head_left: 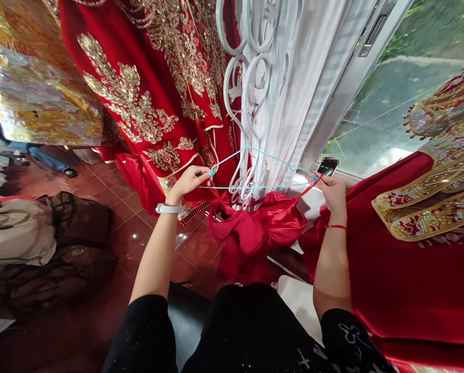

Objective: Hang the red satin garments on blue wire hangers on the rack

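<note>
A: Where is the red garment (255,223)?

B: In the middle of the scene, below the light blue hanger (230,158). The left strap (216,193) and the right strap (305,193) rise from it, one toward each hand.

A: What are the left fingers doing?

B: On the left hand (193,181) they are pinched narrow on the hanger's left end, just beside the left strap. A pale watch (168,209) circles that wrist.

A: And the right ones?

B: The right hand (330,186) also has its fingers drawn narrow, holding the hanger's right end, and the right strap runs up to them. A red cord (336,226) goes around the wrist.

A: Is the top of the hanger hooked on anything?

B: It stands in front of the white scrollwork (256,83); I cannot tell whether they touch.

A: What is close to the right hand?

B: A dark device (326,167) showing digits, just on its far side. Farther off, to the right, there is a window (403,103).

A: And round about?

B: A gold-beaded gown (130,98) hangs at the far left, a gold-embroidered costume (441,207) at the right. On the left, a beige bag (17,230) sits beside a dark bag (84,220).
</note>
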Demonstrator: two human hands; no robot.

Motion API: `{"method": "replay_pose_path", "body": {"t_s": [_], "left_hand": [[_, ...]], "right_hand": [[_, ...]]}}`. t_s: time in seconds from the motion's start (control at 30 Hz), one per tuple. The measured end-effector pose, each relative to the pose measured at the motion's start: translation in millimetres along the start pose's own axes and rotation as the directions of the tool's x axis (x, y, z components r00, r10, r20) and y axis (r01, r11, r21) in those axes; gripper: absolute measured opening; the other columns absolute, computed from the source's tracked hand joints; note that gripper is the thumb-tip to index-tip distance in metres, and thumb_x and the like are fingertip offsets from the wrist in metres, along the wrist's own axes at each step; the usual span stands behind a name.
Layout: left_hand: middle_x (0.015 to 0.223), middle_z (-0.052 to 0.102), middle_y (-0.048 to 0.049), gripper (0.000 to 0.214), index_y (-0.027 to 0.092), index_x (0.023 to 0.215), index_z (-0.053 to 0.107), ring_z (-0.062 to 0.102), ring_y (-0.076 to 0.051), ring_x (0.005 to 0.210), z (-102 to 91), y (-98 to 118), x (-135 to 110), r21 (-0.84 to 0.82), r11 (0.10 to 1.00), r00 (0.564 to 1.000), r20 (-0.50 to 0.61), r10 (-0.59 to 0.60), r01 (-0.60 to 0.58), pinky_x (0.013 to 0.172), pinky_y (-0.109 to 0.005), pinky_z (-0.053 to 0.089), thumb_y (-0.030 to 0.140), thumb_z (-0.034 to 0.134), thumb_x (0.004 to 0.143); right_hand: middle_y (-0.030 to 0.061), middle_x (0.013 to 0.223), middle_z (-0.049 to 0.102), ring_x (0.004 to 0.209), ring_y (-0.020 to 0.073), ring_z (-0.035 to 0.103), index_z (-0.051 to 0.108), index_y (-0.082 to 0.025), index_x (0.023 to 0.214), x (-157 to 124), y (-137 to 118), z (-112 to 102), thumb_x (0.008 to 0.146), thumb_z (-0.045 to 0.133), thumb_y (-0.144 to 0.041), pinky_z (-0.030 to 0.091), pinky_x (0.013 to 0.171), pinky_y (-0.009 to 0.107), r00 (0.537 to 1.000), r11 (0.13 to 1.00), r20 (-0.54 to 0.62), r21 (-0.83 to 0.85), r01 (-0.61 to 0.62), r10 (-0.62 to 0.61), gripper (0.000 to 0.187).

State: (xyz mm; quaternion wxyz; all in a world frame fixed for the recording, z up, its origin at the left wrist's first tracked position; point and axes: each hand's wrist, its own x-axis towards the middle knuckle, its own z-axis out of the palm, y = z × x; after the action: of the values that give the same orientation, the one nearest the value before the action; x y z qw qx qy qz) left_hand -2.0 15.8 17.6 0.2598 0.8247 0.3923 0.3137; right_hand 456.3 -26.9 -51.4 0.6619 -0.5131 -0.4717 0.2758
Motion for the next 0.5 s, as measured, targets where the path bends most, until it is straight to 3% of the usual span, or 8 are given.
{"method": "replay_pose_path", "body": {"t_s": [0.13,0.27,0.37,0.5], "left_hand": [[0.064,0.063,-0.0009,0.044,0.018,0.068,0.060,0.055,-0.015,0.063,1.5,-2,1,-0.004,1.000,1.000,-0.003,-0.011,0.011,0.068,-0.029,0.047,0.052,0.054,0.094],[0.065,0.064,-0.0015,0.044,0.018,0.070,0.061,0.057,-0.016,0.062,9.4,-7,-4,-0.017,0.999,0.998,-0.040,-0.047,0.046,0.066,-0.029,0.047,0.054,0.054,0.094],[0.071,0.068,-0.0032,0.042,0.018,0.076,0.066,0.059,-0.018,0.068,19.6,-10,-11,0.069,0.993,0.985,-0.147,-0.089,0.100,0.070,-0.030,0.048,0.053,0.052,0.096],[0.099,0.075,-0.0089,0.038,0.018,0.102,0.073,0.064,-0.025,0.094,34.5,-9,-19,0.268,0.950,0.944,-0.322,-0.067,0.159,0.092,-0.039,0.051,0.047,0.048,0.101]], "right_hand": [[0.0071,0.086,0.082,0.091,0.0277,0.079,0.082,-0.021,0.077,20,-28,15,0.064,0.090,-0.050,0.067,0.084,0.041,0.987,0.996,0.150,-0.053,0.070,-0.061,0.033],[0.0074,0.076,0.079,0.085,0.0286,0.079,0.080,-0.020,0.071,33,-50,40,0.066,0.088,-0.051,0.066,0.086,0.043,0.944,0.980,0.311,-0.128,0.155,-0.109,0.033],[0.0071,0.070,0.076,0.080,0.0278,0.078,0.078,-0.019,0.070,37,-54,51,0.070,0.083,-0.053,0.065,0.084,0.043,0.921,0.969,0.377,-0.178,0.173,-0.095,0.035],[0.0077,0.082,0.079,0.090,0.0264,0.075,0.077,-0.021,0.078,39,-53,53,0.081,0.071,-0.050,0.060,0.085,0.038,0.878,0.919,0.468,-0.297,0.262,-0.099,0.030]]}}
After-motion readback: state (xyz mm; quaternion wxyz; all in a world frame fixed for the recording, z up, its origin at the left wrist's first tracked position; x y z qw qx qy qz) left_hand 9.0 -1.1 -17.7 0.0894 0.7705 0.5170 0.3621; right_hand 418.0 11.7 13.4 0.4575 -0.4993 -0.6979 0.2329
